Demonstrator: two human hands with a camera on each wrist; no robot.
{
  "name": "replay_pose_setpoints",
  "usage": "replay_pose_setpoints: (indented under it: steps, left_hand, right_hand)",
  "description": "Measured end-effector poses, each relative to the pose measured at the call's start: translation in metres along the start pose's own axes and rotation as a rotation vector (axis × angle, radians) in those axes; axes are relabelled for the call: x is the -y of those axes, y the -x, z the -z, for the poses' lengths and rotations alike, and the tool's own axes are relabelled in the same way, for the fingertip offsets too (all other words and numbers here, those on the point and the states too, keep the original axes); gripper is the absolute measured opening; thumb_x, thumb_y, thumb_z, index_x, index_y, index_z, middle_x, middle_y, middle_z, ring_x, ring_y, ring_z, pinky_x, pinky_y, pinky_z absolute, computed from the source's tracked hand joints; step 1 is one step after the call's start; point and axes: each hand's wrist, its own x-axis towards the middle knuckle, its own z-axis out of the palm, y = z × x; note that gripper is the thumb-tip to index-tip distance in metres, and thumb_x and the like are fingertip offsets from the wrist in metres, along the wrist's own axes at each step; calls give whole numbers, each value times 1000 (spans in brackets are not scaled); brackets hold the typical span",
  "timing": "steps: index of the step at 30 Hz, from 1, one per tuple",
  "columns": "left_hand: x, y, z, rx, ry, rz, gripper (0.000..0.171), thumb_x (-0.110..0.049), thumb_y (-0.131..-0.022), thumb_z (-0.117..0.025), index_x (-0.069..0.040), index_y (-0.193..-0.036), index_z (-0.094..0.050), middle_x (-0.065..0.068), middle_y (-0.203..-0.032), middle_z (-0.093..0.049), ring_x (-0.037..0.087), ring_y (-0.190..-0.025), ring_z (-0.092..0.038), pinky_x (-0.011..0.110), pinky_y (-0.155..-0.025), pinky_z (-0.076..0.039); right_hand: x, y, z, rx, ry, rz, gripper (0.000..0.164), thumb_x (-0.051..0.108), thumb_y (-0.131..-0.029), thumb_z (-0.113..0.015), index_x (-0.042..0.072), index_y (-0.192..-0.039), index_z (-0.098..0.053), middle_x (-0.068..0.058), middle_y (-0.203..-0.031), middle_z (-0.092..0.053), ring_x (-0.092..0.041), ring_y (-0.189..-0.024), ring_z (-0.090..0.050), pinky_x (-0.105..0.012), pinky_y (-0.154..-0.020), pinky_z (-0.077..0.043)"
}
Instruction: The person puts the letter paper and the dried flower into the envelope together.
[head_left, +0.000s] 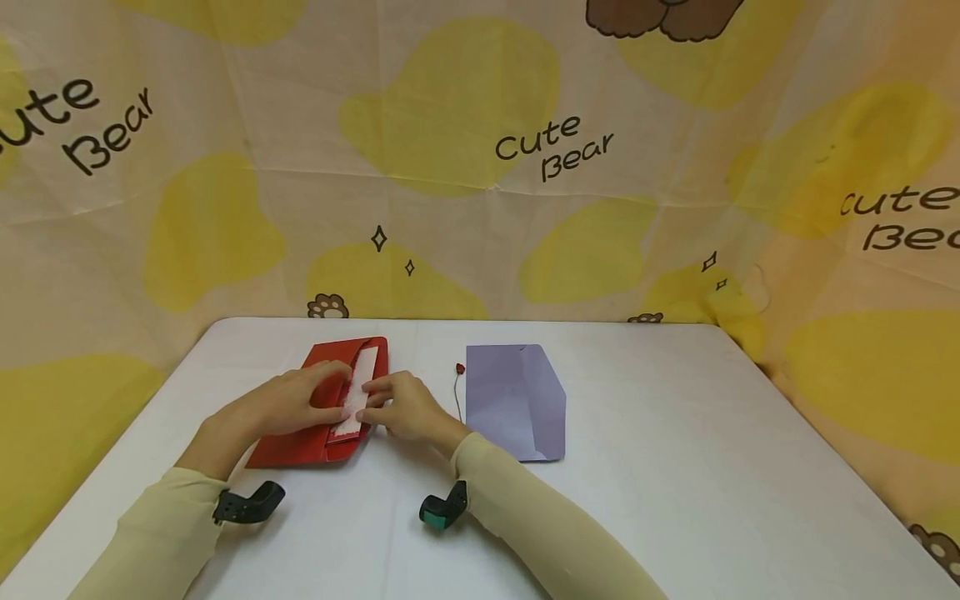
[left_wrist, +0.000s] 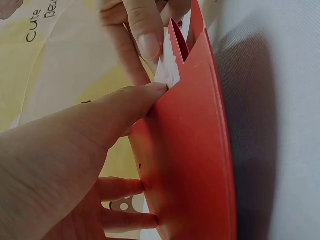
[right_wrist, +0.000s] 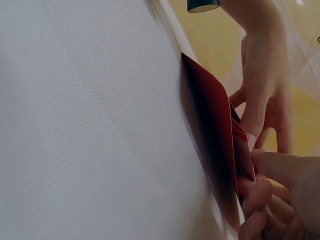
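Observation:
A red envelope lies on the table with its flap side to the right. Out of its opening shows a white card with a ragged reddish edge; the rest is hidden inside. My left hand rests over the envelope, its thumb at the card beside the opening and its fingertips touching the red paper. From the right, my right hand pinches the card's outer edge between thumb and fingers. In the right wrist view the card stands between the raised red flap and the left thumb.
Right of the hands lies a purple envelope with its flap open. A small red artificial flower on a thin stem lies along its left edge. Behind the white table hangs a patterned yellow cloth.

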Motion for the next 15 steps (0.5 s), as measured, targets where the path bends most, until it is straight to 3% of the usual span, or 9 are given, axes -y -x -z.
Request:
replay_pose_setpoints:
  steps: [15]
  left_hand:
    - [-1,1,2,2,5,-4,63,-44,-87,-76,-15,-138,-52,17,-136,-59,41,-122,-56,68,-102,-46]
  right_hand:
    - [1,-7,-6,22,10,-26,43,14,-89,-78,5,-129,-67,-5,-92,-75,-8,-55,-55,-18,-49,-45]
